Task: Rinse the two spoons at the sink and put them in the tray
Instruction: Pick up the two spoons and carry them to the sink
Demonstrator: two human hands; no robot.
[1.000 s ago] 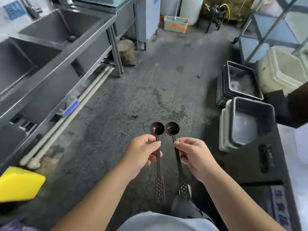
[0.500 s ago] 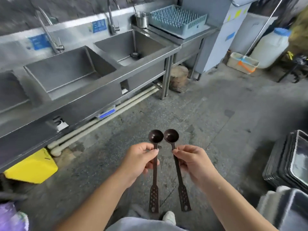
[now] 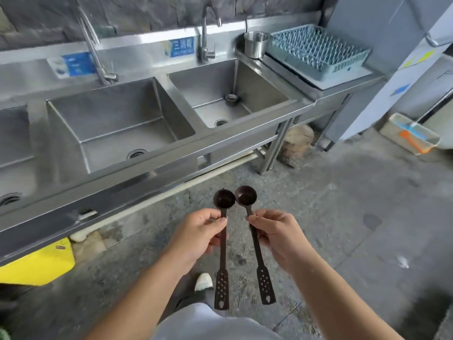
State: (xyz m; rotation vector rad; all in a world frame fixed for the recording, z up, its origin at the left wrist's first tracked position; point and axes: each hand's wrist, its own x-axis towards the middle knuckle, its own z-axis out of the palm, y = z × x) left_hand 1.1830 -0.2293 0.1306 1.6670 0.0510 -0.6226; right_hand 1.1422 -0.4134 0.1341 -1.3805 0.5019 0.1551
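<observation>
Fingers of left hand (image 3: 198, 235) and right hand (image 3: 277, 235) pinch one upright spoon handle each: left spoon (image 3: 222, 244), right spoon (image 3: 255, 239).

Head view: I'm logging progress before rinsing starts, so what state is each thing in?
Left spoon: held by left hand, bowl forward.
Right spoon: held by right hand, bowls touching.
Taps: no water visible.
Sink basins: look dry.
Blue rack: holds nothing.

Open floor (image 3: 331, 217) lies between the hands and the sink | both basins, middle (image 3: 117, 123) and right (image 3: 228, 94), are open from above | faucets (image 3: 98, 52) and (image 3: 207, 33) overhang the back rims | rack (image 3: 316, 50) and metal cup (image 3: 255, 44), possibly touching, fill the right table.
</observation>
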